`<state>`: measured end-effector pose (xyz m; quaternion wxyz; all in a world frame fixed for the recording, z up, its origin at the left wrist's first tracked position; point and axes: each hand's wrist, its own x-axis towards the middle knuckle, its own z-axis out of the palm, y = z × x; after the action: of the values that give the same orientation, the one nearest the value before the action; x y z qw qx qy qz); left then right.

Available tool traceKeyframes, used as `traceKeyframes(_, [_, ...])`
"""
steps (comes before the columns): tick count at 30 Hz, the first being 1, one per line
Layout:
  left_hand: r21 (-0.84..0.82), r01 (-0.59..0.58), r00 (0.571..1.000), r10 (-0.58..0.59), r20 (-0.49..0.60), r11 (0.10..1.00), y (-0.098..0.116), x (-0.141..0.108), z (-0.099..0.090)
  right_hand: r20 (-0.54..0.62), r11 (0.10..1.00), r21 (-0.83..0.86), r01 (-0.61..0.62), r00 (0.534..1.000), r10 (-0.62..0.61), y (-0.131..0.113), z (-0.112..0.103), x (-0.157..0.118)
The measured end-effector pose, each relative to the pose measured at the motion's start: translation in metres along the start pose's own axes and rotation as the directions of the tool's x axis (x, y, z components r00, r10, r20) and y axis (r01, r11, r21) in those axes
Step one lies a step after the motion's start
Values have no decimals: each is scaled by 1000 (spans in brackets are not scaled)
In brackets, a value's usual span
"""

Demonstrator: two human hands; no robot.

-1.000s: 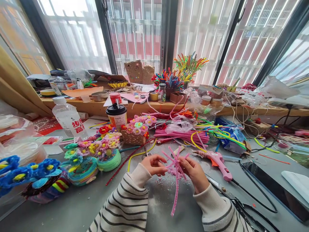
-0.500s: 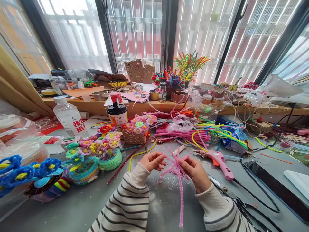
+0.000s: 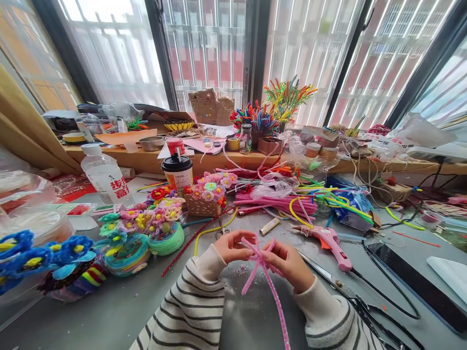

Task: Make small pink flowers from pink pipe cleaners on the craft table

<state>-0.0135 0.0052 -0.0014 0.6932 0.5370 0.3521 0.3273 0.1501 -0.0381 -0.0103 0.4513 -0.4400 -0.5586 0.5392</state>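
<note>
A person in striped sleeves (image 3: 182, 308) sits at a grey tabletop (image 3: 251, 321), left hand (image 3: 236, 247) and right hand (image 3: 292, 265) each pinching narrowly, thumb to fingers, a pink fuzzy star (image 3: 259, 257) held between them above the surface, its longest strand trailing toward the wearer. A pink glue gun (image 3: 331, 244) and black-handled scissors (image 3: 337, 283) lie at right; bright fuzzy flowers (image 3: 160, 215) stand at left.

Place: craft workspace | Signs: glue gun (image 3: 330, 243), large scissors (image 3: 339, 285), pipe-cleaner bundle (image 3: 273, 206), fuzzy flowers (image 3: 208, 186), cluttered grey table (image 3: 146, 311)
</note>
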Motion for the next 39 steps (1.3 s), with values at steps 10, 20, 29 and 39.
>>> traceKeyframes(10, [-33, -36, 999, 37, 38, 999, -2, 2, 2, 79, 997, -66, 34, 996, -29, 1, 2, -3])
traceKeyframes(20, [-81, -117, 993, 117, -4, 990, -4, 4, 2, 77, 979, -195, 65, 996, -51, -1, 5, -3])
traceKeyframes(29, [-16, -120, 977, 116, -180, 993, -1, 2, 8, -187, 962, -256, 93, 972, -144, 6, 10, -3])
traceKeyframes(39, [61, 72, 991, -64, -121, 996, -4, 4, 8, -321, 970, -213, 118, 929, -183, 8, 14, -1])
